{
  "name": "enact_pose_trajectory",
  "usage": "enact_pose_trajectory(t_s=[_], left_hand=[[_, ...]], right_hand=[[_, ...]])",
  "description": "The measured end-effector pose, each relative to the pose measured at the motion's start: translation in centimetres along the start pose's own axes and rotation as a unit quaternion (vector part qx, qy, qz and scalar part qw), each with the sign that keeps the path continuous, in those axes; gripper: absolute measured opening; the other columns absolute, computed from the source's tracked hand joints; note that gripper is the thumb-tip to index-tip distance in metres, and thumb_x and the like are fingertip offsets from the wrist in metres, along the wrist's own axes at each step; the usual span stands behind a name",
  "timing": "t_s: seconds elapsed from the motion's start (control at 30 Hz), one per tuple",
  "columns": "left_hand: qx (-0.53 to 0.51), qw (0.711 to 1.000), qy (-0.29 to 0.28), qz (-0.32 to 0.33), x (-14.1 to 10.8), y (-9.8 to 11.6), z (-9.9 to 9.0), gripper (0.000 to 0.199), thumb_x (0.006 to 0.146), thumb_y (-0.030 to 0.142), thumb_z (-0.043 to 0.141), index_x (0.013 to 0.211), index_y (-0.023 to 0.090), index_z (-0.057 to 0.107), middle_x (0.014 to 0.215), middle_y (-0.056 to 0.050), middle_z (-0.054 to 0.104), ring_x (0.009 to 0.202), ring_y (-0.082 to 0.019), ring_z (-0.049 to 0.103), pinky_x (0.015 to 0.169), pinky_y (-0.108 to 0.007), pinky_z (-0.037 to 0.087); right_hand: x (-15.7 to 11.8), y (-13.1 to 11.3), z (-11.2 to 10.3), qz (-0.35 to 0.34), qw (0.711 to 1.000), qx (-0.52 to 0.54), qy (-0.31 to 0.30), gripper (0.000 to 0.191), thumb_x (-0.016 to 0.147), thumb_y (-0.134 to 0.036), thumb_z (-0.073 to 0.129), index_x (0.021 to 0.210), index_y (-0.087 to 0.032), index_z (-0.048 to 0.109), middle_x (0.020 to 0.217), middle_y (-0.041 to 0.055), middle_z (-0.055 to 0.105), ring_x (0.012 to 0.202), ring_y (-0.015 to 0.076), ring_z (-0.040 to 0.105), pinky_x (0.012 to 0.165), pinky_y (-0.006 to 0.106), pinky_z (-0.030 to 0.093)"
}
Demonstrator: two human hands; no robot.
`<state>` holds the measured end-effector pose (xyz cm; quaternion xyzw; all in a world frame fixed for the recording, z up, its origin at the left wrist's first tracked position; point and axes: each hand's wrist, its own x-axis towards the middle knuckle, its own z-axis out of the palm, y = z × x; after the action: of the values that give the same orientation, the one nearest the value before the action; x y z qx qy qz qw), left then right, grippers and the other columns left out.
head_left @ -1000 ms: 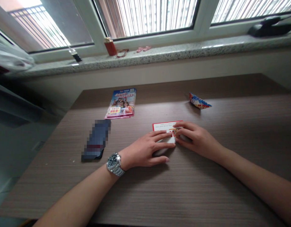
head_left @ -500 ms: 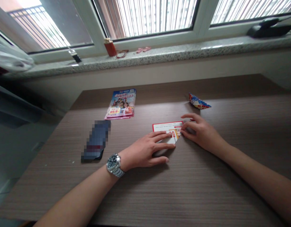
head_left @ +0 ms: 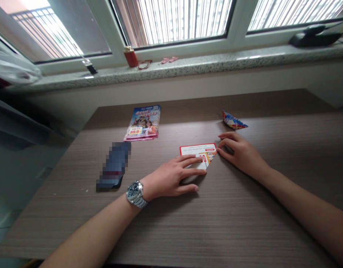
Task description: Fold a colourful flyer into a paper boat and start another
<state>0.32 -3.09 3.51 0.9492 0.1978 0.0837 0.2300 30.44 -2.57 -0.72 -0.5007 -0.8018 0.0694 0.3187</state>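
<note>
A printed paper leaflet [head_left: 198, 149], white with a red border, lies on the table with one corner folded over. The folded part shows orange and coloured print. My left hand [head_left: 175, 176], a metal watch on its wrist, rests flat on the leaflet with fingers spread, covering its lower left part. At the leaflet's right corner, my right hand [head_left: 234, 149] has thumb and index finger pinched together on the paper's tip. Behind that hand stands a small folded paper piece [head_left: 234, 121], blue and red, shaped like a pointed boat.
A stack of printed flyers [head_left: 143, 123] lies at the back left of the wooden table [head_left: 216, 223]. Nearer me is a dark, pixelated phone-like object [head_left: 114, 165]. On the stone windowsill [head_left: 205, 69] stand a red lighter-like item [head_left: 130, 57] and a black device [head_left: 313, 36].
My right hand has slid slightly right along the folded edge to the leaflet's corner, uncovering more of the coloured print. My left hand stays in place.
</note>
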Motion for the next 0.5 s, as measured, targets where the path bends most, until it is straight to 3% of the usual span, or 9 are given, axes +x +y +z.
enact_pose_trajectory(t_s=[0.13, 0.27, 0.4, 0.5], left_hand=[[0.007, 1.000, 0.001, 0.000, 0.0, -0.1, 0.1, 0.051, 0.097, 0.049, 0.058, 0.144, 0.031, 0.054, 0.160, -0.006, 0.040, 0.147, -0.029, 0.037, 0.122, -0.047, 0.035], [0.010, 1.000, 0.001, -0.002, 0.0, 0.0, 0.1, 0.050, 0.097, 0.049, 0.058, 0.144, 0.030, 0.055, 0.160, -0.006, 0.040, 0.147, -0.028, 0.038, 0.123, -0.045, 0.034], [0.015, 1.000, 0.001, 0.000, 0.0, 0.0, 0.1, 0.051, 0.098, 0.049, 0.058, 0.144, 0.030, 0.054, 0.161, -0.007, 0.037, 0.149, -0.027, 0.035, 0.124, -0.044, 0.032], [0.021, 1.000, 0.000, -0.002, 0.0, 0.0, 0.2, 0.052, 0.098, 0.049, 0.056, 0.146, 0.030, 0.052, 0.162, -0.007, 0.037, 0.149, -0.027, 0.035, 0.124, -0.044, 0.032]], right_hand=[[0.0, -1.2, -0.5, -0.007, 1.000, 0.002, 0.005, 0.011, 0.094, -0.027, 0.060, 0.095, -0.022, 0.069, 0.119, 0.0126, 0.065, 0.106, 0.0287, 0.067, 0.093, 0.048, 0.057], [-0.1, -2.7, -0.6, -0.060, 0.997, 0.016, -0.055, 0.023, 0.098, -0.026, 0.055, 0.118, -0.025, 0.067, 0.127, 0.0113, 0.067, 0.115, 0.0263, 0.066, 0.098, 0.045, 0.055], [-0.9, -3.5, 0.1, -0.117, 0.985, -0.007, -0.130, 0.044, 0.101, -0.028, 0.052, 0.145, -0.025, 0.051, 0.152, 0.0135, 0.052, 0.139, 0.0282, 0.050, 0.115, 0.051, 0.043], [-1.4, -3.8, 0.6, -0.126, 0.979, -0.025, -0.159, 0.056, 0.102, -0.033, 0.050, 0.155, -0.019, 0.039, 0.158, 0.0179, 0.043, 0.145, 0.0305, 0.042, 0.118, 0.055, 0.038]])
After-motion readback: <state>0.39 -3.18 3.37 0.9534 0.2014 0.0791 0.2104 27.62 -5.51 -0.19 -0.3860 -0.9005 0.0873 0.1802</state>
